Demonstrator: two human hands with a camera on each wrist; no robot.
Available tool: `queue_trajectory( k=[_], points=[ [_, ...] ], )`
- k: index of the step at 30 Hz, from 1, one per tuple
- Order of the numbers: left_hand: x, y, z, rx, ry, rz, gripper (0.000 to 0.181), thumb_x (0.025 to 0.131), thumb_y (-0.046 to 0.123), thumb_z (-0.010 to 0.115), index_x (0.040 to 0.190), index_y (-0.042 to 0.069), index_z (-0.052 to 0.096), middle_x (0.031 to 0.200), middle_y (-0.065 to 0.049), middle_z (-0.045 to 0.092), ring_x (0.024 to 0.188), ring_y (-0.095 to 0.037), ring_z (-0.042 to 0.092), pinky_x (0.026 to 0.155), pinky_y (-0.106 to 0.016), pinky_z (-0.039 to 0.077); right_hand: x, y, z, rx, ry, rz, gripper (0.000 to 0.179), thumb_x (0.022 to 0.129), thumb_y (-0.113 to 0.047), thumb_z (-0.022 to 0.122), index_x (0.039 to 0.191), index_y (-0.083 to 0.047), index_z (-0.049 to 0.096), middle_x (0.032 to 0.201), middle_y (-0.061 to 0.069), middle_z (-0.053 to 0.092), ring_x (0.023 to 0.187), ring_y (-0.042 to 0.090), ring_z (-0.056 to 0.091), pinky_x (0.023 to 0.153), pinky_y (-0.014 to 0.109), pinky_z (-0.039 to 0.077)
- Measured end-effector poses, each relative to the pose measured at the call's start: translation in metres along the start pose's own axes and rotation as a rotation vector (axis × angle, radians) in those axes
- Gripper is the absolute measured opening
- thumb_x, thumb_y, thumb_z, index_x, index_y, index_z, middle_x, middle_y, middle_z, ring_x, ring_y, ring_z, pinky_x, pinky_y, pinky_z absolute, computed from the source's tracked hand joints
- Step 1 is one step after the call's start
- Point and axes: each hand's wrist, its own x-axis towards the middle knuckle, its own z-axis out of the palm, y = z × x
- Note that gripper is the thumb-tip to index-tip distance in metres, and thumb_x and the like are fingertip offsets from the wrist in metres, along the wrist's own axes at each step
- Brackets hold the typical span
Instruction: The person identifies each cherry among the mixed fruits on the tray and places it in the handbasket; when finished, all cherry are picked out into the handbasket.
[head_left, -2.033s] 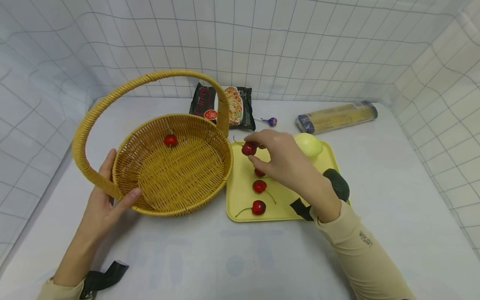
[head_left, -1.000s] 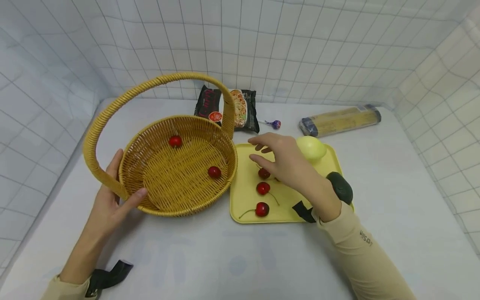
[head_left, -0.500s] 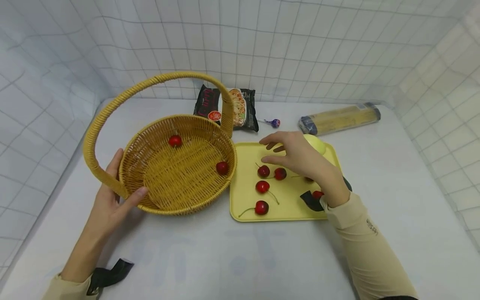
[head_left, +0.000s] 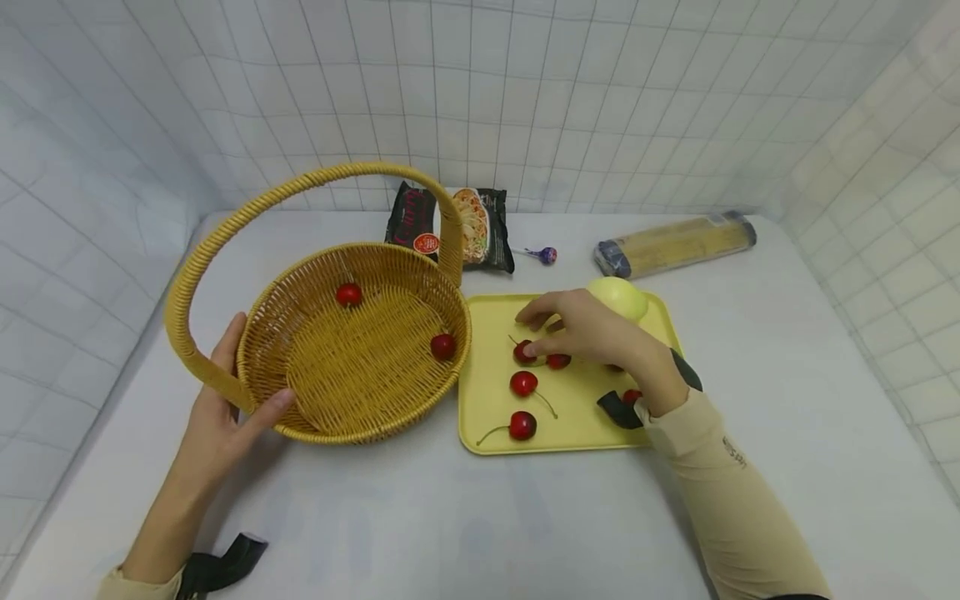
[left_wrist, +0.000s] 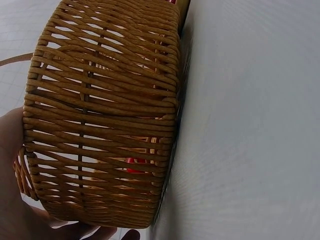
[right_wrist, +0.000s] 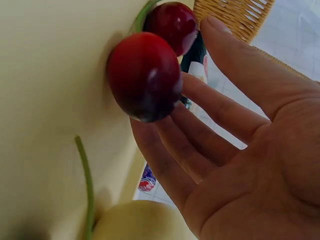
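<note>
My left hand (head_left: 228, 437) grips the left rim of a yellow wicker basket (head_left: 352, 367), thumb over the edge and fingers outside. Two cherries lie inside, one near the back (head_left: 348, 294) and one at the right wall (head_left: 443, 347). To the right, a yellow tray (head_left: 480, 392) bears several more cherries. My right hand (head_left: 585, 329) hovers low over it, fingers loosely bent and spread. Its thumb tip is at a dark red cherry (head_left: 522, 352); contact is unclear. In the right wrist view that cherry (right_wrist: 172, 25) stands behind a nearer one (right_wrist: 145, 75), with fingers not closed around either.
A pale yellow lemon-like fruit (head_left: 621, 298) and a dark green avocado-like fruit (head_left: 687, 371), partly hidden by my arm, are at the tray's right. Behind lie a black noodle packet (head_left: 487, 229), a lollipop (head_left: 546, 255) and a pack of spaghetti (head_left: 678, 244). The basket handle (head_left: 300, 187) arches high.
My right hand released a cherry into the basket, where it rolled to the right wall. The hand then moved right and down to the tray's cherries. My left hand kept its grip.
</note>
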Motion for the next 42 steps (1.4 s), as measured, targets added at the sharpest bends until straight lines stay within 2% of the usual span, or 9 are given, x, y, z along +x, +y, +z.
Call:
queue_trajectory(
  k=[3, 5, 12, 17, 21, 24, 34, 42],
  points=[
    [-0.006, -0.002, 0.000, 0.018, 0.001, -0.012, 0.103, 0.091, 0.003, 0.072, 0.170, 0.033, 0.013, 0.175, -0.007, 0.020, 0.150, 0.003, 0.026, 0.111, -0.007, 0.024, 0.002, 0.005, 0.008, 0.020, -0.031, -0.018, 0.046, 0.092, -0.030, 0.084, 0.131, -0.009, 0.072, 0.125, 0.004, 0.075, 0.119, 0.025, 0.067, 0.103, 0.044, 0.053],
    [-0.008, -0.003, -0.001, 0.017, 0.005, 0.002, 0.104, 0.089, 0.001, 0.073, 0.170, 0.031, 0.014, 0.175, -0.009, 0.020, 0.150, 0.002, 0.027, 0.111, -0.005, 0.024, 0.002, 0.006, 0.010, 0.033, -0.039, -0.026, 0.046, 0.092, -0.030, 0.084, 0.131, -0.009, 0.072, 0.126, 0.003, 0.074, 0.120, 0.025, 0.067, 0.103, 0.044, 0.053],
    [0.003, -0.004, 0.001, -0.008, 0.006, 0.046, 0.106, 0.087, -0.002, 0.073, 0.171, 0.027, 0.015, 0.173, -0.011, 0.023, 0.150, -0.001, 0.030, 0.111, -0.005, 0.025, 0.000, 0.006, 0.002, 0.032, -0.024, -0.018, 0.040, 0.089, -0.025, 0.087, 0.124, -0.009, 0.075, 0.122, 0.003, 0.075, 0.118, 0.025, 0.067, 0.103, 0.045, 0.053],
    [0.002, -0.002, 0.004, -0.022, 0.006, 0.045, 0.106, 0.087, -0.004, 0.072, 0.171, 0.026, 0.015, 0.173, -0.013, 0.023, 0.150, -0.003, 0.030, 0.112, -0.007, 0.025, 0.000, 0.007, 0.003, 0.017, -0.024, -0.039, 0.033, 0.087, -0.019, 0.088, 0.117, -0.010, 0.077, 0.116, 0.001, 0.075, 0.111, 0.022, 0.068, 0.099, 0.042, 0.055],
    [0.003, 0.000, 0.002, -0.017, 0.008, 0.039, 0.106, 0.087, -0.004, 0.072, 0.170, 0.030, 0.015, 0.173, -0.011, 0.023, 0.150, -0.004, 0.030, 0.113, -0.009, 0.024, 0.004, 0.007, 0.006, -0.014, 0.002, -0.037, 0.028, 0.087, -0.020, 0.088, 0.112, -0.014, 0.078, 0.107, -0.002, 0.074, 0.102, 0.019, 0.067, 0.091, 0.038, 0.055],
    [0.003, 0.000, 0.002, -0.012, 0.003, 0.030, 0.105, 0.088, -0.002, 0.072, 0.170, 0.031, 0.015, 0.173, -0.010, 0.023, 0.149, -0.004, 0.031, 0.113, -0.010, 0.024, 0.005, 0.007, 0.008, -0.042, 0.034, -0.035, 0.029, 0.088, -0.020, 0.087, 0.115, -0.013, 0.078, 0.107, -0.002, 0.075, 0.099, 0.019, 0.067, 0.089, 0.038, 0.055],
    [0.005, -0.001, 0.003, -0.017, 0.006, 0.020, 0.104, 0.088, 0.001, 0.072, 0.170, 0.031, 0.015, 0.173, -0.008, 0.022, 0.150, -0.004, 0.031, 0.115, -0.014, 0.023, 0.011, 0.007, 0.011, -0.084, 0.097, -0.059, 0.030, 0.090, -0.021, 0.084, 0.116, -0.009, 0.076, 0.107, 0.002, 0.074, 0.103, 0.020, 0.068, 0.093, 0.039, 0.056],
    [0.003, -0.002, 0.002, -0.023, 0.004, 0.032, 0.104, 0.088, 0.000, 0.070, 0.170, 0.030, 0.015, 0.173, -0.009, 0.023, 0.147, -0.005, 0.035, 0.112, -0.011, 0.027, 0.010, 0.002, 0.013, -0.023, 0.179, -0.118, 0.027, 0.095, -0.021, 0.079, 0.120, -0.012, 0.075, 0.106, 0.001, 0.076, 0.101, 0.017, 0.071, 0.093, 0.038, 0.058]
  ],
)
